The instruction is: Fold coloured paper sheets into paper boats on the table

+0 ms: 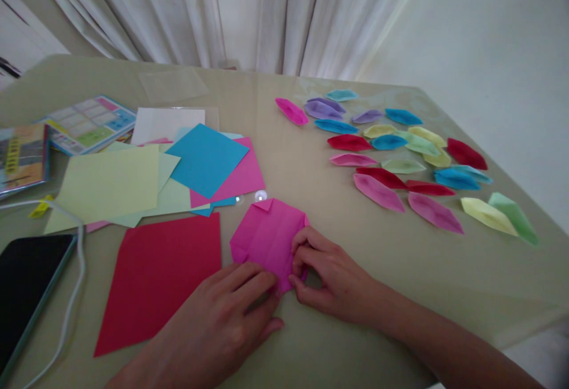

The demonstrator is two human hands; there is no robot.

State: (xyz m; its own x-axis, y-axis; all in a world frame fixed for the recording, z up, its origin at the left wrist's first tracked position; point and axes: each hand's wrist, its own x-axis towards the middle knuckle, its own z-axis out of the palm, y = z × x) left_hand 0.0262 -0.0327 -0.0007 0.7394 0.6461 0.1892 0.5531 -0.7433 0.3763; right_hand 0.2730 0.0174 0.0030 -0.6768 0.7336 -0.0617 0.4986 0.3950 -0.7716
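A bright pink sheet of origami paper (271, 232) with its corners folded in and crease lines across it lies on the table in front of me. My left hand (235, 303) presses its bent fingers on the paper's lower edge, the thumb lower down and apart from the sheet. At the right edge, my right hand (324, 270) pinches the paper between curled fingers and thumb. The fingertips hide part of the lower right folds. Beside my left hand lies a flat red paper sheet (164, 276), partly under the forearm.
Several folded paper boats (379, 192) in many colours spread over the table's right side. Loose sheets, among them a blue square (208, 160) and a pale yellow sheet (111, 178), overlap at left. A phone (31, 294), a white cable (80, 258) and a printed packet (91, 123) lie further left.
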